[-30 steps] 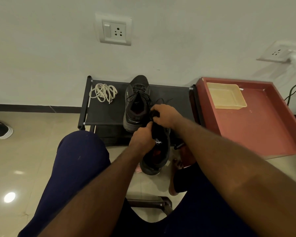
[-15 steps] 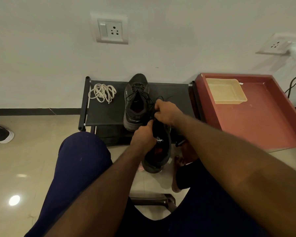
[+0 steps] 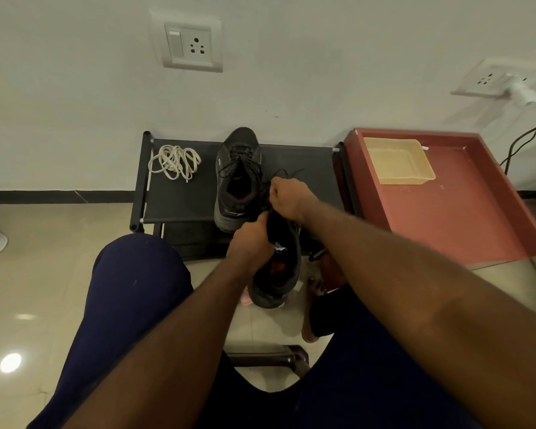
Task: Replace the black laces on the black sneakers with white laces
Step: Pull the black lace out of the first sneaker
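Black fabric is stretching across a low rack standing against the wall. White laces are lying coiled near its back left corner, well apart from a black sneaker sitting mid-rack, its heel reaching the front edge. A second sneaker is hanging in the air just past that front edge. The left hand is curling round its side. The right hand is pinching its black lace, fingers pressed together. Bare fabric is lying open toward the right edge, beside a red table.
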Action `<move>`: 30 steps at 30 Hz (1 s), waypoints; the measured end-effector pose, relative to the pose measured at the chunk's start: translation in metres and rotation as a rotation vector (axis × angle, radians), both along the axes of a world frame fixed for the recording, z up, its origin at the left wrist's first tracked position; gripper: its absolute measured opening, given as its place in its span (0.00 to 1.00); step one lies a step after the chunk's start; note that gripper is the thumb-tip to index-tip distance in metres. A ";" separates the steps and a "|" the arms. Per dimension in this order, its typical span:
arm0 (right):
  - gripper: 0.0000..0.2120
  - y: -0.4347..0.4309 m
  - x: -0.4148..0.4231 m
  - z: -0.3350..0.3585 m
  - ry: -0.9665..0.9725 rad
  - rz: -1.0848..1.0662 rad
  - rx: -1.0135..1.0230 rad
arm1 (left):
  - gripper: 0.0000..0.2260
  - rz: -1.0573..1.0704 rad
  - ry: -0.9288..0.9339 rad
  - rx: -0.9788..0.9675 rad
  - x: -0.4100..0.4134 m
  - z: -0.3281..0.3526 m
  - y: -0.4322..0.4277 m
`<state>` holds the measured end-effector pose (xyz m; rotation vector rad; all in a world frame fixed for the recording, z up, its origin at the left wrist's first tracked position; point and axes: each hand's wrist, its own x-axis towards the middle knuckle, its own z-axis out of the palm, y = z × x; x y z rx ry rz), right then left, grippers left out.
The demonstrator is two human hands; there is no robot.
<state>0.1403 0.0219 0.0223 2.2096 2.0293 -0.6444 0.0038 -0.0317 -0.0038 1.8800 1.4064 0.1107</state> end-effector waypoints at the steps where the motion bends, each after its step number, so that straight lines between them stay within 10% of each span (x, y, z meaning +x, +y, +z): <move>1: 0.11 -0.001 0.001 0.001 0.012 0.018 -0.010 | 0.25 0.001 -0.001 -0.002 0.000 0.000 0.000; 24: 0.06 0.003 -0.003 0.001 -0.073 0.186 -0.094 | 0.23 0.006 -0.009 0.031 0.002 -0.001 -0.001; 30: 0.08 -0.002 -0.004 -0.003 0.046 -0.064 0.035 | 0.24 0.003 -0.015 0.036 -0.001 0.000 -0.002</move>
